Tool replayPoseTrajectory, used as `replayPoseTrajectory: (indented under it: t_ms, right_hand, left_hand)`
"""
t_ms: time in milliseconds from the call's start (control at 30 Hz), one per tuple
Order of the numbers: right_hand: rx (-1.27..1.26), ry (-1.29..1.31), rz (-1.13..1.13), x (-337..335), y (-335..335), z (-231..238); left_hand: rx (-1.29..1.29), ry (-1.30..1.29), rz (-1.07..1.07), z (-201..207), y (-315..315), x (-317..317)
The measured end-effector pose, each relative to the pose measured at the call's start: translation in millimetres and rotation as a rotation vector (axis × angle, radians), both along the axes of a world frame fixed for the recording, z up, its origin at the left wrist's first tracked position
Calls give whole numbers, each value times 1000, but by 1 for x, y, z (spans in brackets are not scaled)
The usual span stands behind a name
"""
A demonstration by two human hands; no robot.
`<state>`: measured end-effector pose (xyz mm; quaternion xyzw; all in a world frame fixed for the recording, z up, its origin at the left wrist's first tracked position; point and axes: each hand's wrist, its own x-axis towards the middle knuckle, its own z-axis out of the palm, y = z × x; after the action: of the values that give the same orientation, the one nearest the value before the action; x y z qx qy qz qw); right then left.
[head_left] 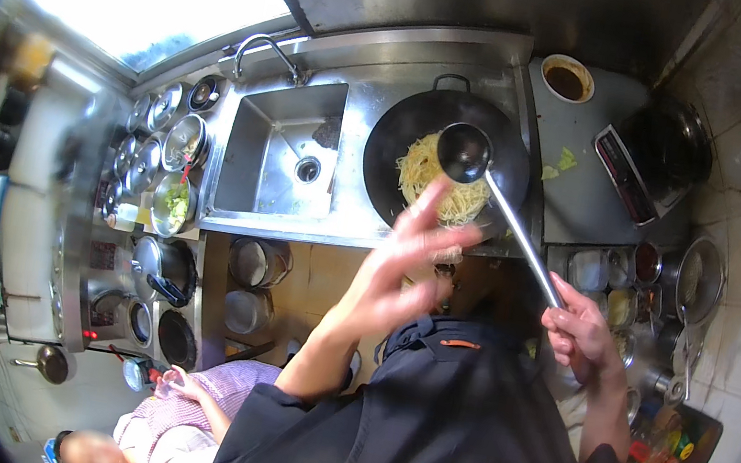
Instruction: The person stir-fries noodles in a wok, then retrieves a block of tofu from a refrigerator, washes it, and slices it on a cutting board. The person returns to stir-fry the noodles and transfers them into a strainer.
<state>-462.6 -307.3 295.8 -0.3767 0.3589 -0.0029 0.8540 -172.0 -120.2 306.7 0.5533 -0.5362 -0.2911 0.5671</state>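
A black wok (385,151) stands on the steel counter, with a heap of pale noodles or shreds (419,169) inside. My right hand (582,331) is closed round the end of a long-handled ladle (524,241). The ladle's dark round bowl hangs over the wok and hides part of the pale heap. Near the wok's front edge is my left hand (398,270), somewhat blurred, its fingers spread and nothing visible in them. Whether those fingertips touch the wok I cannot tell.
Left of the wok lies a steel sink (243,153) with a curved tap (270,41). At right are a bowl of brown sauce (566,80), a black pot (666,143) and several seasoning containers (618,307). Another person (197,408) is at the lower left, near pots (163,268).
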Motion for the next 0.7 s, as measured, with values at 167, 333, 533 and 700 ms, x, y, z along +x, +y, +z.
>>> replayPoseTrajectory:
  t_ms: [167, 333, 533, 700]
  right_hand:
    - [-62, 70, -62, 4, -13, -4]
    - [-142, 97, -39, 11, -18, -15]
    - [-245, 126, 70, 19, -12, -32]
    - [-244, 153, 89, 20, -7, -39]
  left_hand:
    - [-463, 232, -417, 102, 31, -64]
    - [-829, 420, -514, 80, 8, -81]
    - [-359, 511, -289, 48, 49, -40]
    - [-193, 658, 132, -3, 55, -33]
